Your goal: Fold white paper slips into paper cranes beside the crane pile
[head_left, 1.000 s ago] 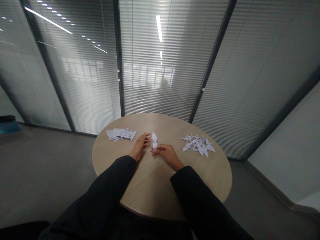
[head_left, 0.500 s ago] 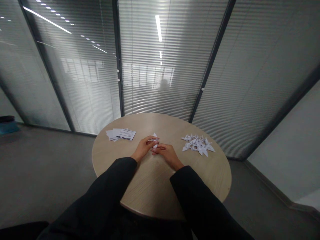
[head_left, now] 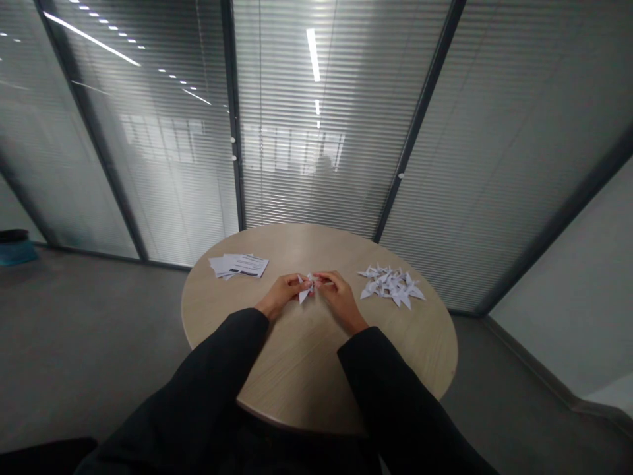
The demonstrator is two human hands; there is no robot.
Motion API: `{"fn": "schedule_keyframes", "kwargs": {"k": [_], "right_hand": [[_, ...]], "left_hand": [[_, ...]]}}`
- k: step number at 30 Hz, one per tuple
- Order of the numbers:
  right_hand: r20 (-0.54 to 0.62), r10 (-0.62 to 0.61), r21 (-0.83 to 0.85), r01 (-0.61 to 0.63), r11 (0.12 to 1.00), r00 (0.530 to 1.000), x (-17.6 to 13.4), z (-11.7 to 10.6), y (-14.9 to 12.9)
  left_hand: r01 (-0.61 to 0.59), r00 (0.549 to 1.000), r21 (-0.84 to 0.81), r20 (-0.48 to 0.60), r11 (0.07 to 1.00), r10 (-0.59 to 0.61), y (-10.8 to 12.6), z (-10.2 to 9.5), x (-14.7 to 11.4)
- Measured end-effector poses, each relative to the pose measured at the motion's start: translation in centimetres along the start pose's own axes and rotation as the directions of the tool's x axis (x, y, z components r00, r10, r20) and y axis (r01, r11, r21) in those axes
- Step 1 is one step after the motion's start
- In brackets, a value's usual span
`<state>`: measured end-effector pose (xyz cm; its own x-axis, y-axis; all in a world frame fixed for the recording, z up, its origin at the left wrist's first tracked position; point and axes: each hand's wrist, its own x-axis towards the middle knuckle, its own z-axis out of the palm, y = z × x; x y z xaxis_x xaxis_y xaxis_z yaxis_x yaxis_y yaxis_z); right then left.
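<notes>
Forearms in dark long sleeves [head_left: 210, 363] angle inward from near left and near right, and both bare hands meet over the middle of the round, pale wood-grain table [head_left: 301, 369]. The left hand [head_left: 285, 293] reaches rightward, its grip closed to a fingertip pinch on a small, pointed piece of folded white paper [head_left: 303, 296]. The right hand [head_left: 341, 299], fingers bent leftward, pinches that piece from its right side. Folded white paper shapes [head_left: 393, 285] lie heaped to the right; overlapping printed white sheets [head_left: 240, 265] lie far left.
</notes>
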<state>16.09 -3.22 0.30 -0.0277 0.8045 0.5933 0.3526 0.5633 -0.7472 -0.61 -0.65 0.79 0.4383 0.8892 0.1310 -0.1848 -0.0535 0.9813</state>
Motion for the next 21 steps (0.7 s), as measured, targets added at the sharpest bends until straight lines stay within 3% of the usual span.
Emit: {"fn": "schedule_keyframes", "kwargs": {"k": [3,8,21], "right_hand": [[0.052,-0.066,-0.008,0.067,0.998,0.996,0.02,0.03,0.31],[0.075,-0.073,-0.003,0.074,0.997,0.994,0.12,-0.07,0.57],[0.147,-0.024,0.134,0.005,0.991,0.989,0.35,-0.68,1.04]], "left_hand": [[0.031,0.999,0.007,0.023,1.0,-0.031,-0.05,-0.13,-0.1],[0.058,0.995,0.035,0.076,0.998,-0.06,-0.24,-0.38,-0.14],[0.176,0.976,-0.052,0.142,0.983,-0.168,0.56,-0.4,-0.59]]}}
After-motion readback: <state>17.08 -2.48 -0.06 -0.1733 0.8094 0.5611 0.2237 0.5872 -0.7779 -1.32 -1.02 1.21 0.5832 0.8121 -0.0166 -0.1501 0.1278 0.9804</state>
